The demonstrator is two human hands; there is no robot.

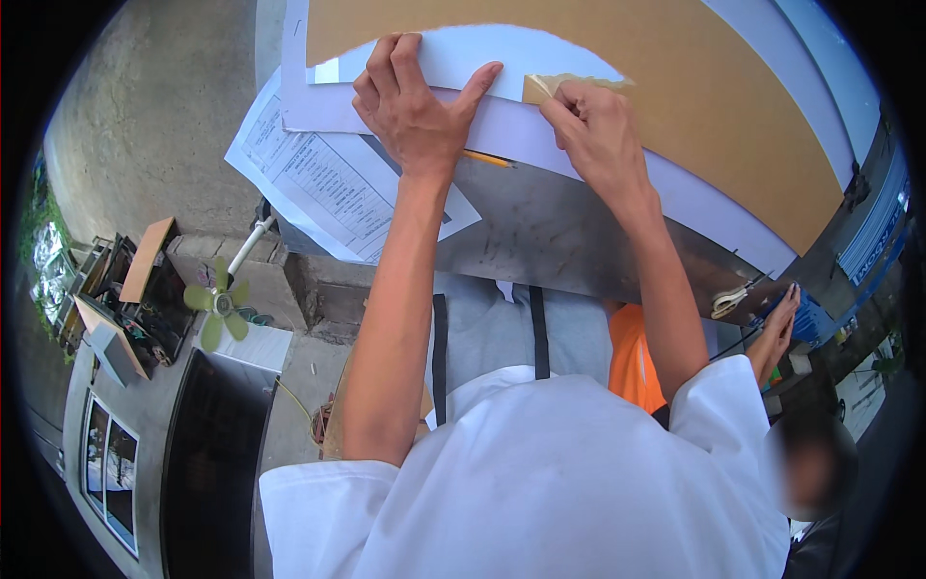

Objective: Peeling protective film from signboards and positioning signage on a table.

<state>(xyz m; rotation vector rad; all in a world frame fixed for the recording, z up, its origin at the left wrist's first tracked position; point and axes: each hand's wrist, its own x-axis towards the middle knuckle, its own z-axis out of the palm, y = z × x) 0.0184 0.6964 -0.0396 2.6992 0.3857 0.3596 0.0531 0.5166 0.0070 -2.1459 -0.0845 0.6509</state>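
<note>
A large sheet of brown paper (704,96) lies over a white board at the far side of the table. Its near-left part is torn away along a ragged curve, baring a glossy white surface (521,58). My left hand (415,111) rests flat with fingers spread, on the bared white area near the board's front edge. To its right, my right hand (603,125) pinches a torn, curled flap of the brown paper (536,89) at that edge. The fingertips partly hide the grip. A yellow pencil (489,158) lies just below, between my two hands.
Printed white sheets (323,183) stick out under the board at left. The dark grey tabletop (540,227) shows its near edge before me. Scissors (728,301) lie at its right end, beside another person's hand (775,333). A green-bladed fan (222,304) stands at left.
</note>
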